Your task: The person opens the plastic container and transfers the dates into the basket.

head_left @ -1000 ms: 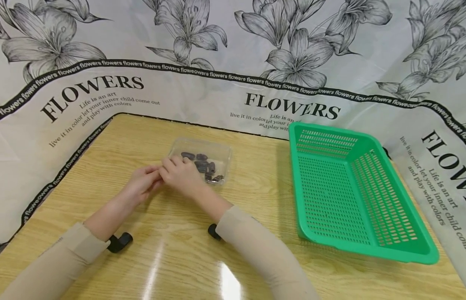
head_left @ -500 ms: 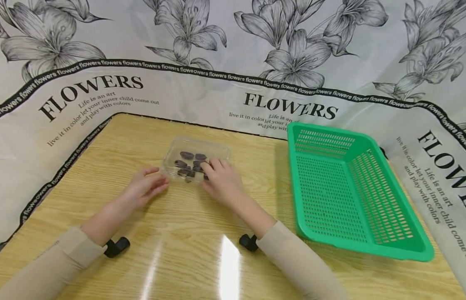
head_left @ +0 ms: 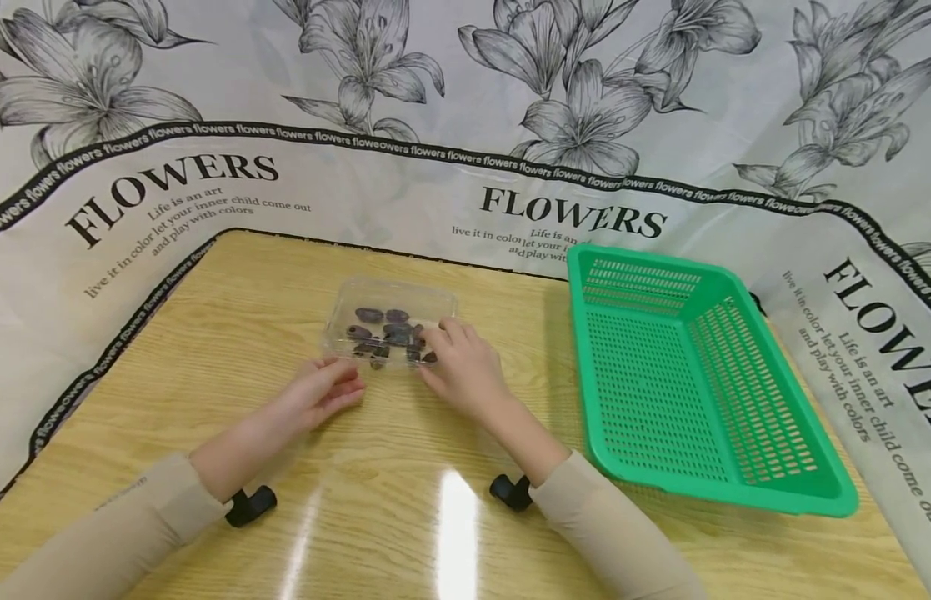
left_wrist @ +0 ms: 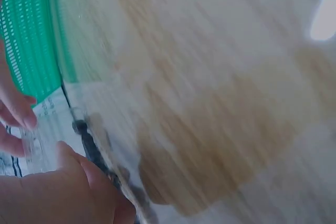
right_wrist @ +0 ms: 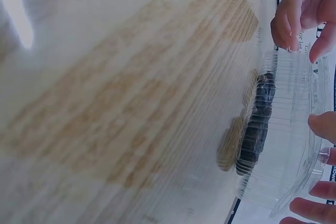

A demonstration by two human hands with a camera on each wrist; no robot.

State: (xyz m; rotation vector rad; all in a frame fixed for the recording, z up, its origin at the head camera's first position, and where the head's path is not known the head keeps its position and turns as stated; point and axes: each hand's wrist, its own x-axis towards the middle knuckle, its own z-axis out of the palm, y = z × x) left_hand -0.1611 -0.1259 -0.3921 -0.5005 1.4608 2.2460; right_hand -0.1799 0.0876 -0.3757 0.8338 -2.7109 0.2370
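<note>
A clear plastic box [head_left: 435, 298] sits at the back of the wooden table, with several dark, wrinkled, date-like fruits [head_left: 397, 333] inside. Fingers of my right hand [head_left: 468, 371] hold the box's right side near its front corner. In the right wrist view that hand's thumb [right_wrist: 323, 126] lies against the clear rim and its other fingers spread along the edge. My left hand [head_left: 322, 396] is at the front left corner, fingers loosely bent, fingertips right at the box's edge. The dark fruits [right_wrist: 257, 124] show through the clear wall in the right wrist view.
A large green perforated basket [head_left: 581, 375] stands to the right of the box. Behind the table hangs a white cloth [head_left: 405, 200] with flower prints. Black wrist mounts [head_left: 251, 506] show under both sleeves.
From together at the box's front left corner, my hands have parted: the right moved to the box's right side. The left first drew back slightly, then moved right, along the front left corner.
</note>
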